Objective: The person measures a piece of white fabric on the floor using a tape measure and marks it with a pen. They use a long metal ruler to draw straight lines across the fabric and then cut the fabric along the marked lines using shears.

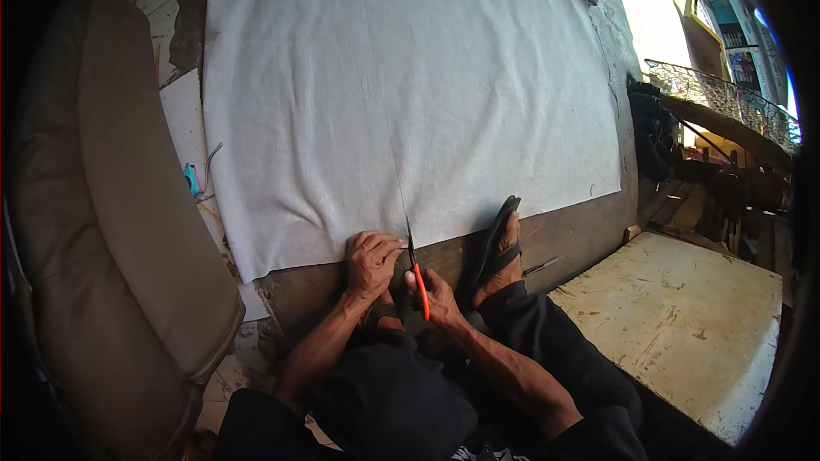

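A large pale grey sheet of material [410, 77] lies spread out in front of me, creased, with a thin line running down it toward the front edge. My left hand [369, 260] grips that edge, fingers bent over it, just left of the line. My right hand [436, 299] holds scissors with orange handles [421, 288], their dark blades upright in the view and lying at the line where it meets the edge. Whether the blades are apart is hard to tell.
A brown padded cushion [128, 205] stands at left, a teal tool [191, 178] beside the sheet. My sandalled right foot [500, 252] rests at the sheet's edge. A scuffed pale board [666, 316] lies lower right; a dark bundle [649, 128] and netting [717, 90] are behind it.
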The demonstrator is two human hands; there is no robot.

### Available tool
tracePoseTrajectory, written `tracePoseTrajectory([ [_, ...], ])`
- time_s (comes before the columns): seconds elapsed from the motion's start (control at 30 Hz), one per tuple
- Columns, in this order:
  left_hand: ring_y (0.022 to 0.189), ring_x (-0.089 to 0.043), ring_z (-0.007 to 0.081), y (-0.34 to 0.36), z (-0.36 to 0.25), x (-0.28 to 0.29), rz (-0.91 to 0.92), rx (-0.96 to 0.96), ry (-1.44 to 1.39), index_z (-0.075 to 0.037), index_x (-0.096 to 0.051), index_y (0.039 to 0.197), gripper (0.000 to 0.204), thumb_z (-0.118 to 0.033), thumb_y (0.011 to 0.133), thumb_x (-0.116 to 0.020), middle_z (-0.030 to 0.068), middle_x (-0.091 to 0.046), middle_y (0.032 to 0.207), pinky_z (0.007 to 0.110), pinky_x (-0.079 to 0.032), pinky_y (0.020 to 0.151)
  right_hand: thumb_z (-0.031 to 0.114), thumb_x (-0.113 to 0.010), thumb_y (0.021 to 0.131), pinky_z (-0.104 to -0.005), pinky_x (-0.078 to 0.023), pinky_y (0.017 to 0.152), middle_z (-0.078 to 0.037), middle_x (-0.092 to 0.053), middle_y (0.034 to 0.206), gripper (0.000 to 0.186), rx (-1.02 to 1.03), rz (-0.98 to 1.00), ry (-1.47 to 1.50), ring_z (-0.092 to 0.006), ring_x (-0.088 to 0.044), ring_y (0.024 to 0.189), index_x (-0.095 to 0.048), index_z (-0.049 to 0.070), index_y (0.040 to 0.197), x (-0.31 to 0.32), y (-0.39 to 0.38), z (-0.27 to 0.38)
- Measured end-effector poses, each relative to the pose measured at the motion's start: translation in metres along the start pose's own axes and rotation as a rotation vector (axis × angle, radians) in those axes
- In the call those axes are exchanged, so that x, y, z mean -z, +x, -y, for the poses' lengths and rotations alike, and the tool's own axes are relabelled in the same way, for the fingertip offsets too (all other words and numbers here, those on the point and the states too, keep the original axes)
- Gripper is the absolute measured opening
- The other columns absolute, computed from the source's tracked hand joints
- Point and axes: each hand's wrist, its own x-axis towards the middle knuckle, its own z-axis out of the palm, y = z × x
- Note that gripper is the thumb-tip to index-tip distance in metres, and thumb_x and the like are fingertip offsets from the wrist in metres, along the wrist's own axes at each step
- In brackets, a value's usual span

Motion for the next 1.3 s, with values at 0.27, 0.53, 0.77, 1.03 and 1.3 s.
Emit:
tracePoseTrajectory([
  [0.27,0.093,-0.063,0.0221,-0.001,0.001,-0.005,-0.010,0.008,0.040,-0.010,-0.075,0.091,0.014,-0.009,0.078,-0.074,0.0008,-0.070,0.092,0.038,-0.044,0.087,0.050,-0.067,0.094,-0.0260,-0.045,0.056,-0.001,-0.058,0.080,0.048,0.030,0.024,0.088,-0.0085,-0.055,0.066,-0.059,0.004,0.104,0.000,0.007,-0.006],
  [0.53,0.094,-0.064,0.0238,-0.004,0.002,0.003,-0.005,0.033,-0.014,-0.010,-0.075,0.091,0.014,-0.008,0.078,-0.074,0.0024,-0.071,0.094,0.039,-0.045,0.089,0.055,-0.065,0.093,-0.0263,-0.046,0.057,-0.001,-0.058,0.079,0.053,-0.018,0.007,0.018,-0.0085,-0.055,0.066,-0.058,0.004,0.102,-0.006,0.014,0.013],
  [0.77,0.093,-0.065,0.0244,-0.005,-0.001,0.005,-0.028,0.087,-0.054,-0.010,-0.075,0.092,0.016,-0.008,0.076,-0.076,0.0033,-0.072,0.096,0.039,-0.046,0.089,0.058,-0.063,0.093,-0.0254,-0.045,0.055,-0.002,-0.058,0.079,0.056,-0.046,0.041,0.105,-0.0095,-0.056,0.064,-0.057,0.004,0.103,0.000,0.007,0.032],
  [1.03,0.093,-0.067,0.0231,-0.005,0.002,0.003,-0.067,0.155,-0.127,-0.009,-0.076,0.091,0.015,-0.006,0.076,-0.077,0.0042,-0.073,0.095,0.036,-0.049,0.087,0.055,-0.062,0.095,-0.0259,-0.043,0.053,-0.001,-0.054,0.071,0.050,0.036,0.055,0.147,-0.0088,-0.053,0.059,-0.057,0.005,0.100,0.000,0.018,0.020],
  [1.3,0.090,-0.069,0.0222,-0.009,0.005,0.008,-0.101,0.361,-0.347,-0.007,-0.075,0.093,0.015,-0.004,0.079,-0.078,0.0072,-0.073,0.093,0.032,-0.054,0.080,0.056,-0.061,0.095,-0.0256,-0.041,0.052,-0.001,-0.054,0.071,0.052,-0.022,0.088,0.150,-0.0087,-0.053,0.059,-0.058,0.005,0.101,0.004,0.024,0.061],
])
